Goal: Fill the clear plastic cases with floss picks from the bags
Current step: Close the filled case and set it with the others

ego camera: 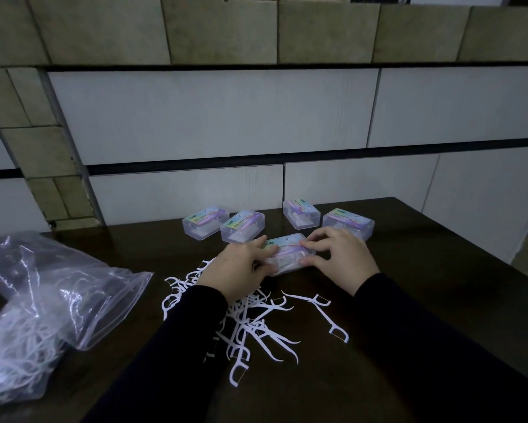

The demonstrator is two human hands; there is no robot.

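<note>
While both hands rest on the clear plastic case (288, 254) in the middle of the dark tabletop (409, 285), the left hand (241, 267) holds its left end with curled fingers and the right hand (337, 254) pinches its right end and lid edge. This case looks light, stiff and smooth, so I judge it can slip; the short ends are the safest places for the grip. Four more cases (241, 229) stand just behind it, near the wall. Loose floss picks (256, 325) lie scattered on the tabletop in front of the case and under the left forearm; they look thin and very light. A plastic bag (43, 315) with more picks lies at the left.
</note>
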